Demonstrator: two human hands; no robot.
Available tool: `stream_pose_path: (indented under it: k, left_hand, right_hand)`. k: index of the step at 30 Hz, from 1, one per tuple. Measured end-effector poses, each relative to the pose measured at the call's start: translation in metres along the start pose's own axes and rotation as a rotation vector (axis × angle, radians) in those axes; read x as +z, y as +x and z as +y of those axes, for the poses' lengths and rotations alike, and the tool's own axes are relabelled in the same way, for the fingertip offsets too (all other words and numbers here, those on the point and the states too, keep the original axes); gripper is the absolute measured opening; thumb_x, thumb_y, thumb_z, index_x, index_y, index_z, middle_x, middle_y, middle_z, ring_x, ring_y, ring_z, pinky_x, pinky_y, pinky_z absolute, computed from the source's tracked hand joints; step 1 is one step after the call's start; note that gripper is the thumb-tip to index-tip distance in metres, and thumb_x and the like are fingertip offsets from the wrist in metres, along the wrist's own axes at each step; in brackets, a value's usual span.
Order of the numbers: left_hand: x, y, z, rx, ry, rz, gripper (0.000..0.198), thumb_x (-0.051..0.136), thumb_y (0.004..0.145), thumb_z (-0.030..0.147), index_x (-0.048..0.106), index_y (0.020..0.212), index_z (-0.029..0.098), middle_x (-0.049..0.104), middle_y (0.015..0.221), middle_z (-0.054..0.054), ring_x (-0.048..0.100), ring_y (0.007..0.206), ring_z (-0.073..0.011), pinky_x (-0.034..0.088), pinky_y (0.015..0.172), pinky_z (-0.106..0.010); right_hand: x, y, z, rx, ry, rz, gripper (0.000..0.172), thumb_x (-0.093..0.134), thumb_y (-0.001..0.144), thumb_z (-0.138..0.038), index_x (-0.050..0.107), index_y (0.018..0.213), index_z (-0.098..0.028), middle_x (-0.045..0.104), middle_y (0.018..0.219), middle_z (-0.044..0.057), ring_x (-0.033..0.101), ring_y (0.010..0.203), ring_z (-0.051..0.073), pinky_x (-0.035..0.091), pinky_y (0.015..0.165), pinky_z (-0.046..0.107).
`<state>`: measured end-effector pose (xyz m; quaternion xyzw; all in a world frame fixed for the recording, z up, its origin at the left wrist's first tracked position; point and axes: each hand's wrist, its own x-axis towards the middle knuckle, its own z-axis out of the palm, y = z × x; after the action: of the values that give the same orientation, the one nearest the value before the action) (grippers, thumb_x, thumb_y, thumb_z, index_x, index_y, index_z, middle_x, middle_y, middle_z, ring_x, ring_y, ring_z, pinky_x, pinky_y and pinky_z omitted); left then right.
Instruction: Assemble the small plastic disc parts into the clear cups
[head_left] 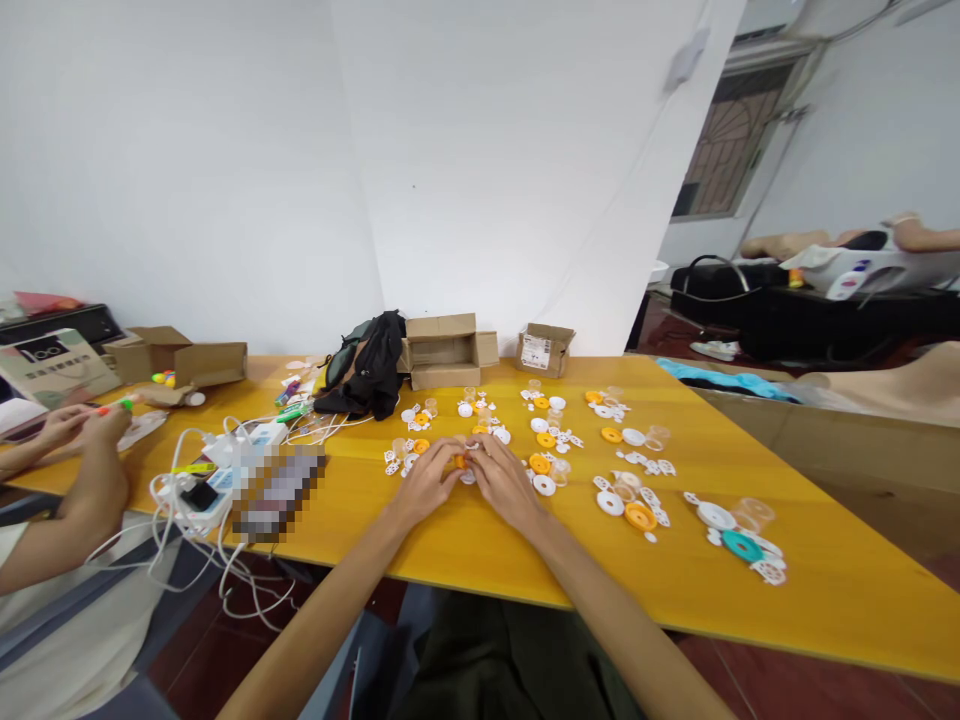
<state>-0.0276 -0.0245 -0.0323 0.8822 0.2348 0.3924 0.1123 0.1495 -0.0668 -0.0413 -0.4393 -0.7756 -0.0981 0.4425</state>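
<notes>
I logged left hand [431, 480] and right hand [506, 482], fingers curled nearly closed on a small orange-and-white plastic part [462, 461] over the smooth yellow worktop [465, 548]; around lay flat white discs [716, 516], orange rings [641, 516], clear cups [756, 514], one teal ring [732, 541].

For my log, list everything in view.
table: one, yellow, centre
wheels: several orange, one teal, table
discs: several, white, table
pieces: many, white, table
cups: several, clear, table
cartons: several, brown, table's back
bag: one, black, beside cartons
power strip: one, white, left
cables: several, white, left
bottle: one, white, right
window: one, brownish, upper right
wall: one, white, behind
co-worker: one, white clothing, left
left hand: one, bare, holding orange part
right hand: one, bare, beside left
</notes>
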Motion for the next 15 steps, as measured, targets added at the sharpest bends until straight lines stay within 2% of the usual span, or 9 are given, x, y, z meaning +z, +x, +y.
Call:
stream_pose_path:
  k: [7, 15]
  left_hand:
    - [0.0003, 0.0005, 0.0000, 0.050, -0.022, 0.000, 0.022, 0.055, 0.096, 0.014, 0.062, 0.113, 0.025, 0.068, 0.116, -0.007, 0.065, 0.112, -0.0212, 0.055, 0.097, -0.037]
    - [0.0015, 0.0005, -0.0026, 0.093, -0.036, 0.006, 0.020, 0.051, 0.098, 0.014, 0.061, 0.112, 0.024, 0.068, 0.116, -0.008, 0.066, 0.113, -0.0204, 0.055, 0.097, -0.037]
  right_hand:
    - [0.0003, -0.0008, 0.0015, -0.032, -0.009, 0.005, 0.029, 0.047, 0.090, -0.003, 0.066, 0.099, -0.023, 0.065, 0.107, 0.010, 0.065, 0.098, 0.024, 0.058, 0.085, 0.039]
    - [0.0013, 0.0006, -0.0016, -0.020, -0.020, -0.008, 0.033, 0.045, 0.090, -0.002, 0.062, 0.109, -0.023, 0.066, 0.110, 0.011, 0.066, 0.102, 0.025, 0.059, 0.087, 0.041]
